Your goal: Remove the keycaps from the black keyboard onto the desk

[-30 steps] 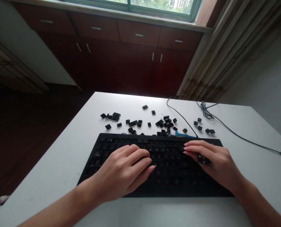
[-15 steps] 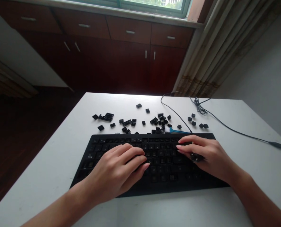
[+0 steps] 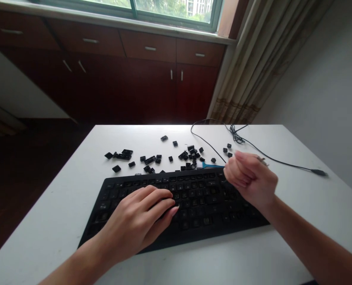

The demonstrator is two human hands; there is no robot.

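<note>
A black keyboard (image 3: 164, 241) lies on the white table, with keycaps gone in several spots. My left hand (image 3: 143, 215) rests on its left-middle keys, fingers slightly bent and lying on the surface; nothing shows in it. Raised over the keyboard's right end, my right hand (image 3: 251, 178) is closed in a fist. From it pokes a small tool with thin metallic prongs (image 3: 262, 160), its body hidden by the fingers. Loose black keycaps (image 3: 150, 160) lie scattered behind the keyboard. Among them is a blue brush (image 3: 211, 165) with pale bristles, close to the keyboard's back edge.
The keyboard's cable (image 3: 207, 140) curves to a tied bundle (image 3: 236, 135), then runs right to its plug (image 3: 318, 172). Past the white table (image 3: 60, 206) stand dark red cabinets (image 3: 148, 87) under a window. A curtain (image 3: 244, 67) hangs at the right.
My right hand has lifted off the keys and turned into a fist, with the tool's prongs now pointing up and right. My left hand stays on the keyboard. The view has shifted slightly.
</note>
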